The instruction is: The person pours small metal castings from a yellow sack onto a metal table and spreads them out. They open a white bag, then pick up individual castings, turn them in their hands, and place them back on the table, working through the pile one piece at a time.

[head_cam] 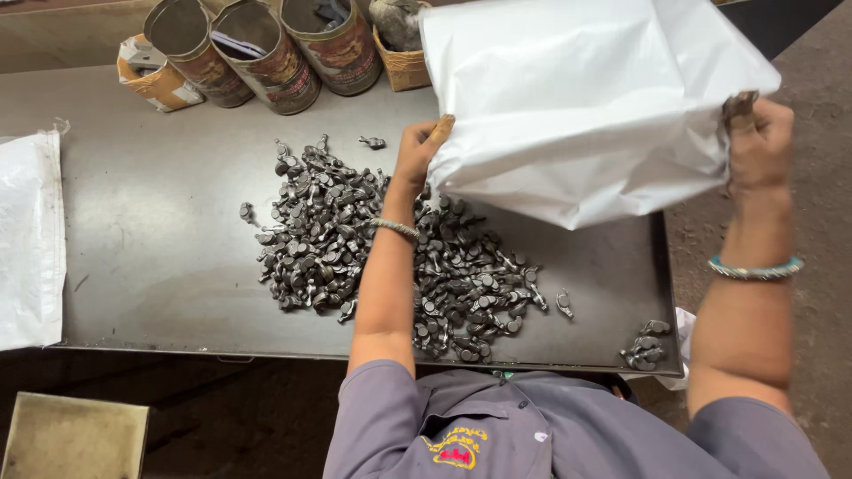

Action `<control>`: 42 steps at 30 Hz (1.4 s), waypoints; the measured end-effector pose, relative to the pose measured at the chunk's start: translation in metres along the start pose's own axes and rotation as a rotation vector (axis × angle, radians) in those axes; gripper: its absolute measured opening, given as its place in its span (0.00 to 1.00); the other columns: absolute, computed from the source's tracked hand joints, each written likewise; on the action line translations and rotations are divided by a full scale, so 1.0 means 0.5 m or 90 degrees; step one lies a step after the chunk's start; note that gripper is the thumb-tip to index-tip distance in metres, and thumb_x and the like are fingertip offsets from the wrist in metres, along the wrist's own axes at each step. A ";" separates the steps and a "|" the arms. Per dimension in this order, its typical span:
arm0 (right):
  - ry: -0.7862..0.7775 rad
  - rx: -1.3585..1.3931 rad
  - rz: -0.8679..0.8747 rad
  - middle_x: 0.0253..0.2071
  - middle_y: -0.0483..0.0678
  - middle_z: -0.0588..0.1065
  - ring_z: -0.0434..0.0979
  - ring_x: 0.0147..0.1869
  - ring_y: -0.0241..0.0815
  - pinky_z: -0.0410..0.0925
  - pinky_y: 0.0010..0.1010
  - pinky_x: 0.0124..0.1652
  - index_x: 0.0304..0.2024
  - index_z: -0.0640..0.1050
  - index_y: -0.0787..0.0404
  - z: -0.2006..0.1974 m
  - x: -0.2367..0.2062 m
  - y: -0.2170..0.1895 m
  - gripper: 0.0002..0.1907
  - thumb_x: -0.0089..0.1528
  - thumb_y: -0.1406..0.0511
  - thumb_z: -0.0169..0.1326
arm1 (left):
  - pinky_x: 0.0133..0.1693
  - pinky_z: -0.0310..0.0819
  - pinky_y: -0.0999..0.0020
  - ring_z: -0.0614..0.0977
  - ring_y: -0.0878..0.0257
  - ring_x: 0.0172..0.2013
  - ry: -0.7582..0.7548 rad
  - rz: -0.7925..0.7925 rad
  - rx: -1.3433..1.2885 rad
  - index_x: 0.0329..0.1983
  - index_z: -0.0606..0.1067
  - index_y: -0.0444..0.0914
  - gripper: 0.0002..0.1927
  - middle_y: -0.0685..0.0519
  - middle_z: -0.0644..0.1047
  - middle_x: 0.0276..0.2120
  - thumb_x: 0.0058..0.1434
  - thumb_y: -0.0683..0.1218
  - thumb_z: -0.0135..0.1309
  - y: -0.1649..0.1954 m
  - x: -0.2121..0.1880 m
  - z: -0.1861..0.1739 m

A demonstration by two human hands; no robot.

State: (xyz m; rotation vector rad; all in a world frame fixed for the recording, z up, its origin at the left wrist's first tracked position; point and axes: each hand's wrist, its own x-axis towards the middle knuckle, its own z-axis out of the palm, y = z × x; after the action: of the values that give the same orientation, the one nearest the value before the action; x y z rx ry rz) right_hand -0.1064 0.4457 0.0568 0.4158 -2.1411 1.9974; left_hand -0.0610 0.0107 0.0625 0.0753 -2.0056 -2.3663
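A large white woven sack [577,98] is held up over the right part of the dark metal table [151,239]. My left hand [419,151] grips its lower left corner. My right hand [757,142] grips its right edge beside the table's end. Under and left of the sack lies a wide heap of small dark metal parts [355,239]. A smaller cluster of the same parts [645,346] sits at the table's near right corner.
Three open cylindrical tins [266,53] lean at the back of the table beside a small cardboard box [151,75] and a basket [404,62]. Another white sack [27,239] lies at the left edge. A flat box [75,436] sits on the floor.
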 end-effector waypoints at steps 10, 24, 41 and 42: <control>0.323 -0.019 -0.082 0.58 0.48 0.68 0.67 0.64 0.42 0.62 0.36 0.67 0.60 0.70 0.62 0.089 -0.007 0.075 0.26 0.75 0.48 0.56 | 0.40 0.67 0.63 0.72 0.60 0.37 0.178 0.060 0.238 0.39 0.77 0.34 0.23 0.51 0.74 0.35 0.61 0.59 0.67 -0.048 0.051 0.042; 0.544 0.179 0.185 0.71 0.55 0.56 0.61 0.72 0.51 0.61 0.42 0.68 0.72 0.40 0.53 0.303 -0.140 0.109 0.63 0.51 0.69 0.72 | 0.57 0.67 0.50 0.75 0.49 0.54 0.089 0.605 0.995 0.71 0.63 0.41 0.45 0.46 0.73 0.53 0.46 0.46 0.59 -0.022 0.047 0.441; 0.408 -0.403 0.175 0.54 0.55 0.80 0.80 0.59 0.58 0.70 0.41 0.55 0.53 0.79 0.61 0.241 -0.113 0.094 0.19 0.61 0.68 0.66 | 0.35 0.68 0.60 0.76 0.58 0.33 0.236 0.674 0.894 0.53 0.75 0.41 0.15 0.55 0.72 0.32 0.62 0.41 0.53 0.085 0.104 0.227; 0.414 -0.360 0.212 0.53 0.54 0.81 0.81 0.59 0.55 0.70 0.39 0.56 0.53 0.79 0.61 0.244 -0.113 0.096 0.18 0.62 0.67 0.66 | 0.38 0.69 0.59 0.76 0.58 0.35 0.228 0.642 0.892 0.56 0.74 0.42 0.17 0.55 0.73 0.35 0.63 0.42 0.54 0.083 0.103 0.233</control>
State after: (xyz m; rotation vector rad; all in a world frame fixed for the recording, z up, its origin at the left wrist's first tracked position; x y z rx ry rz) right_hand -0.0618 0.3315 -0.0159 -0.6215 -2.2524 1.2710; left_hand -0.1195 0.1153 0.1217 -0.3449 -2.2055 -0.1902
